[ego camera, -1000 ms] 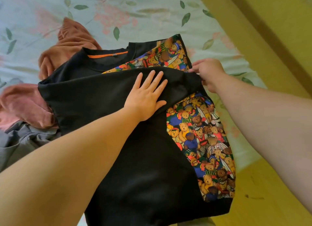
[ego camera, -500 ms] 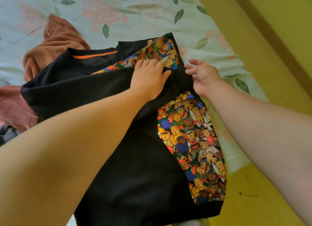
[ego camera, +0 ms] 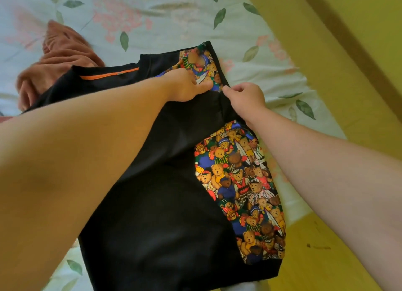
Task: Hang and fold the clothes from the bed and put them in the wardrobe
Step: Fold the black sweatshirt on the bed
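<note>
A black shirt [ego camera: 165, 203] with a teddy-bear print panel and an orange neck trim lies flat on the bed [ego camera: 250, 58]. A black sleeve is folded across its upper part. My left hand [ego camera: 185, 86] grips the top edge of that folded sleeve near the shoulder, fingers curled into the fabric. My right hand [ego camera: 245, 97] pinches the sleeve's end at the shirt's right edge, just beside the left hand.
A crumpled rust-brown garment [ego camera: 58, 58] lies on the floral sheet behind the shirt's collar. The bed's edge runs down the right side, with yellow floor [ego camera: 326, 247] beyond it and a yellow wall [ego camera: 359, 29] at top right.
My left hand slid from lying flat on the sleeve up to its top edge and curled onto it. My right hand kept its pinch while the two hands drew close together.
</note>
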`<act>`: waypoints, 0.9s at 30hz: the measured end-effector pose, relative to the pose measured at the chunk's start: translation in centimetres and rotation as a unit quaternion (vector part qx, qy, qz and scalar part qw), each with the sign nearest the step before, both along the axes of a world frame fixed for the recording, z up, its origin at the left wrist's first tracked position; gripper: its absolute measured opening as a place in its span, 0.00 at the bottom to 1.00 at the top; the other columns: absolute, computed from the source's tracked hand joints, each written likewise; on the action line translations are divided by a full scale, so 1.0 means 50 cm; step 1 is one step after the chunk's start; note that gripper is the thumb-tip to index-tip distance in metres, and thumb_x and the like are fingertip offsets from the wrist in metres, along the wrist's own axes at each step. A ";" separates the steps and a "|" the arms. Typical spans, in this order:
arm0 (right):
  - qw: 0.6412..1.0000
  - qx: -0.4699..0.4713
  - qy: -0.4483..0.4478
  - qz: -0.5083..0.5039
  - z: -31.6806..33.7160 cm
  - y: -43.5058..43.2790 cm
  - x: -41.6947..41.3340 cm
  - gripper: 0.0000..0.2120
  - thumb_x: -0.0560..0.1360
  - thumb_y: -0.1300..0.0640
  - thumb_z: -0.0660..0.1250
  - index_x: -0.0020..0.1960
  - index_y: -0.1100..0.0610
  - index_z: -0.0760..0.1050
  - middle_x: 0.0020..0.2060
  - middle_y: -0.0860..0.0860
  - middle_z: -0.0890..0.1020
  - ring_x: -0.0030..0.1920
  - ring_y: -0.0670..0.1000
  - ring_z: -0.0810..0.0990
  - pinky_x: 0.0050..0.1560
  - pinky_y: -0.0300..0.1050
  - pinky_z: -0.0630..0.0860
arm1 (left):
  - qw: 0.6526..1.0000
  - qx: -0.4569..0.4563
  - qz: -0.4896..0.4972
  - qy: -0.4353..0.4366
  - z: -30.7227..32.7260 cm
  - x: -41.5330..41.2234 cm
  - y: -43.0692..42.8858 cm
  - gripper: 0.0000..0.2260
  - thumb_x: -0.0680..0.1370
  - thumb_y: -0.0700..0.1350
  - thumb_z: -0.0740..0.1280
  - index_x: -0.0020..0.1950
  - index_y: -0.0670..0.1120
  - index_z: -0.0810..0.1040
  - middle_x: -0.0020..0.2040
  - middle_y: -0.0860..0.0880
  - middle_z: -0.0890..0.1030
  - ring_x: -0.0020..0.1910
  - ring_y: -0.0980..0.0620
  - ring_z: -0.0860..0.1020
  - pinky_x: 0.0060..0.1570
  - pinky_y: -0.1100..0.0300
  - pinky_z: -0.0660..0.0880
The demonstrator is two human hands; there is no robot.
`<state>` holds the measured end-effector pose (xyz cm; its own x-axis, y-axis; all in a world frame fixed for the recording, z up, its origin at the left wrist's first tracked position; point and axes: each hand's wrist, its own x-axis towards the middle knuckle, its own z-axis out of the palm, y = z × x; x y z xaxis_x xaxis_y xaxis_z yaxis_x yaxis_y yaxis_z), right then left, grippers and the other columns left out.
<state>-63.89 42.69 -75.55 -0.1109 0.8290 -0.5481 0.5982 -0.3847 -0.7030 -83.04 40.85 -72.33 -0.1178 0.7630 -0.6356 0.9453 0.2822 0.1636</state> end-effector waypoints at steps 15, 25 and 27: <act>0.992 -0.054 0.105 -0.037 0.002 0.015 -0.019 0.15 0.79 0.41 0.65 0.57 0.51 0.76 0.52 0.46 0.80 0.52 0.46 0.77 0.47 0.41 0.73 | 0.989 -0.029 0.102 -0.102 0.020 -0.055 -0.010 0.23 0.80 0.59 0.68 0.70 0.48 0.78 0.63 0.49 0.77 0.56 0.49 0.74 0.56 0.55 0.70; 0.991 -0.040 0.118 0.040 -0.006 0.008 -0.020 0.04 0.77 0.53 0.73 0.50 0.52 0.83 0.48 0.47 0.83 0.49 0.45 0.80 0.46 0.37 0.77 | 0.965 -0.012 0.207 -0.162 0.003 -0.033 -0.005 0.16 0.77 0.46 0.74 0.65 0.50 0.81 0.63 0.51 0.75 0.63 0.50 0.73 0.63 0.53 0.71; 0.995 -0.011 0.090 0.033 -0.012 0.008 -0.022 0.02 0.78 0.53 0.72 0.49 0.52 0.82 0.47 0.48 0.83 0.49 0.48 0.81 0.49 0.42 0.78 | 0.969 -0.018 0.184 -0.166 0.004 -0.020 0.001 0.18 0.77 0.56 0.73 0.64 0.50 0.82 0.63 0.52 0.78 0.61 0.51 0.74 0.66 0.52 0.71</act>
<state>-65.00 43.07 -76.15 -0.2635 0.8050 -0.5316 0.4879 -0.3641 -0.7933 -84.04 40.88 -72.11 -0.1628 0.6846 -0.7105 0.6762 0.6019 0.4249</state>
